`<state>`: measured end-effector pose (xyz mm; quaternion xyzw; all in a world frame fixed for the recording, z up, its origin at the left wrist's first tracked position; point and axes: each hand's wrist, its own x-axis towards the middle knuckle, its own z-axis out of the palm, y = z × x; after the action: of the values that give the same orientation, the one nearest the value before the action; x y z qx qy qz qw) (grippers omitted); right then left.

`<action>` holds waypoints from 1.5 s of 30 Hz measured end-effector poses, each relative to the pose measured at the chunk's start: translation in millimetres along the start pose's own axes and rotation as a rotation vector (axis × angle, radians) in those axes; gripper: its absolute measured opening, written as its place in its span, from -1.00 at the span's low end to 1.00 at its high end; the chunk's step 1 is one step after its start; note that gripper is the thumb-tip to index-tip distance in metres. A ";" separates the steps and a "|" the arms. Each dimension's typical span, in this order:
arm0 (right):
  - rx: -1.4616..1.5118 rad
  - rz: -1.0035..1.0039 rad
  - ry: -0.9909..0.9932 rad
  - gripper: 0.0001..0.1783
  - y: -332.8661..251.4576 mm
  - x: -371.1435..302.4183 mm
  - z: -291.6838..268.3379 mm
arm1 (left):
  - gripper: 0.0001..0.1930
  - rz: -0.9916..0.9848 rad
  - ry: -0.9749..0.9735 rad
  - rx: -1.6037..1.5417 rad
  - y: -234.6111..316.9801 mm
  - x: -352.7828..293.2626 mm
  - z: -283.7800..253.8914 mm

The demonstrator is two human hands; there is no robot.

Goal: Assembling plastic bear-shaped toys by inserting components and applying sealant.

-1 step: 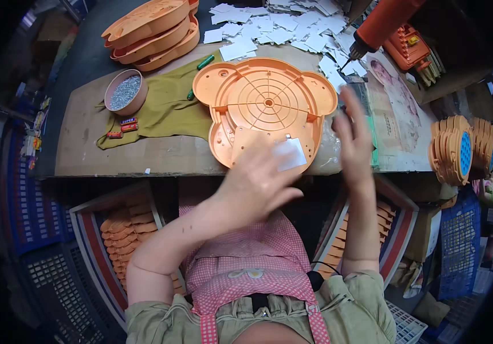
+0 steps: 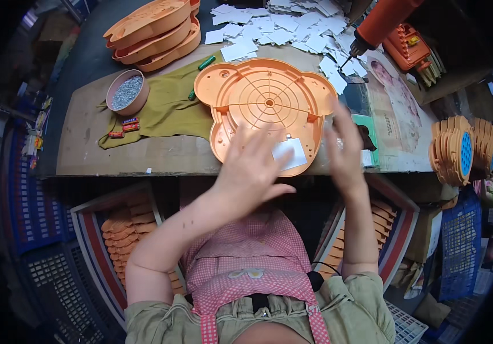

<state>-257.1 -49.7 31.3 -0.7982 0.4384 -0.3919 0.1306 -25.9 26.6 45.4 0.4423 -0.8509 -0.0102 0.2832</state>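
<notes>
— Where was the shell [image 2: 266,106]?

— Flat on the table [image 2: 160,155], right at its near edge, hollow ribbed side up. That seemed to be why it lay so: the ribs and screw posts faced the person, within easy reach of both hands.

— And the white card [image 2: 290,153]?

— It lay on the shell's near rim, just past the left hand [image 2: 252,172]. That hand hovered over the rim with its fingers fanned apart, grip spread and pinching nothing. I couldn't tell whether a fingertip touched the card.

— The right hand [image 2: 344,146]?

— Raised at the shell's right edge, fingers loosely apart and blurred, holding nothing that I could see. It looked more like steadying or reaching than gripping.

— What lay around it?

— An olive cloth [image 2: 163,109] spread to the left, partly under the shell, perhaps to cushion the plastic. On it sat a round bowl [image 2: 126,92] of small grey bits, probably screws, kept near the working spot. Small red pieces [image 2: 123,127] lay at the cloth's near edge, and a green marker [image 2: 206,62] at its far side.

— Further out?

— A stack of shells [image 2: 154,31] at the far left, well apart from the one in use. A heap of white cards [image 2: 292,28] at the far edge, likely the supply the single card came from. An orange driver [image 2: 381,23] hung tip down at the far right, near the shell.

— And off the table?

— Orange discs with blue centres [image 2: 458,149] stood on edge to the right, and crates below held more orange parts [image 2: 126,235].
</notes>
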 end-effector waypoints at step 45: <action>1.171 0.686 1.015 -0.48 169.4 -146.4 -132.3 | -0.61 -0.164 0.293 0.368 -194.1 72.5 -65.3</action>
<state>-501.5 -12.9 -49.9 -0.1517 0.3882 -0.8051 0.4220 118.6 -131.3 82.5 0.5510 -0.7493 0.1863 0.3166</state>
